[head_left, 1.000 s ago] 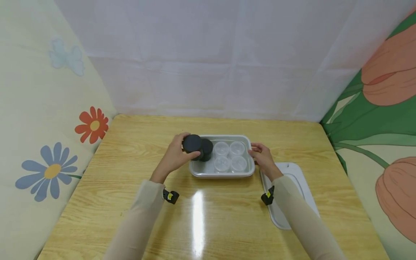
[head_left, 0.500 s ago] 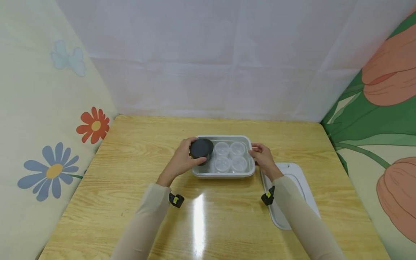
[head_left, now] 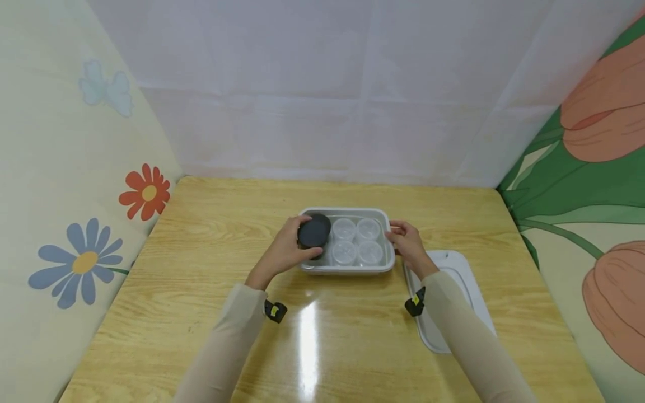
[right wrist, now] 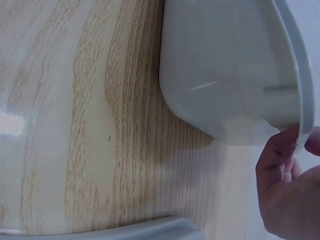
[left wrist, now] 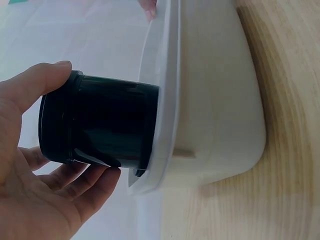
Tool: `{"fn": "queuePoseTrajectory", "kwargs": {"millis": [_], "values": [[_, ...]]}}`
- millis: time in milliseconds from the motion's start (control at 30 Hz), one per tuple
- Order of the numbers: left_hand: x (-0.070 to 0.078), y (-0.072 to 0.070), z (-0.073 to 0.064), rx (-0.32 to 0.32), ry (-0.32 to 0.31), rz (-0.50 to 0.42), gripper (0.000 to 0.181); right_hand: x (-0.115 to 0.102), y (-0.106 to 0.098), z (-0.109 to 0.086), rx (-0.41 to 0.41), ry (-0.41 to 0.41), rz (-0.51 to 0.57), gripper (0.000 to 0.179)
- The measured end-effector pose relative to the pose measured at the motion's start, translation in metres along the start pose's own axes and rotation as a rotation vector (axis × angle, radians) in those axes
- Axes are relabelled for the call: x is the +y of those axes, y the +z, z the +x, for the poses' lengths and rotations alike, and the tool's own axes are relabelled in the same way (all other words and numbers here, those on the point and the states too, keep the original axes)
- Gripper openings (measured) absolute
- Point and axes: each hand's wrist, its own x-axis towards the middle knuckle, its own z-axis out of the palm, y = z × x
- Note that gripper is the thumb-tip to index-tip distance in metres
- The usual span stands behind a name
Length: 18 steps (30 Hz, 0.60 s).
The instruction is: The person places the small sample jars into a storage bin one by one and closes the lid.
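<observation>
My left hand (head_left: 286,246) grips a black cylindrical jar (head_left: 312,234) by its lid end, thumb on one side and fingers on the other. The jar (left wrist: 110,120) is at the left end of a white plastic bin (head_left: 347,270), its lower end right at the bin's rim in the left wrist view. A second dark round shape (head_left: 322,219) shows just behind the held jar, mostly hidden. Several clear round containers (head_left: 345,253) stand in the bin's right part. My right hand (head_left: 409,245) pinches the bin's right rim (right wrist: 305,95) between thumb and fingers.
A white lid (head_left: 456,280) lies on the wooden table (head_left: 227,224) to the right, partly under my right forearm. A pale cloth (head_left: 327,112) hangs behind the table, and flowered cloths (head_left: 80,263) flank it.
My left hand has carried the black jar right and slightly down, from over the bin's left edge to its left end, covering most of the other dark shape. The right hand stays put.
</observation>
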Motion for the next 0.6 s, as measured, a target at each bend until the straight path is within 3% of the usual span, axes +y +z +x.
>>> {"fn": "queuePoseTrajectory", "kwargs": {"millis": [267, 600], "values": [[-0.006, 0.005, -0.001, -0.033, -0.039, 0.026, 0.074, 0.003, -0.002, 0.001, -0.001, -0.008, -0.016, 0.043], [-0.012, 0.008, 0.001, -0.024, -0.045, 0.059, 0.075, -0.001, -0.002, 0.000, -0.001, -0.005, -0.013, 0.044]]}}
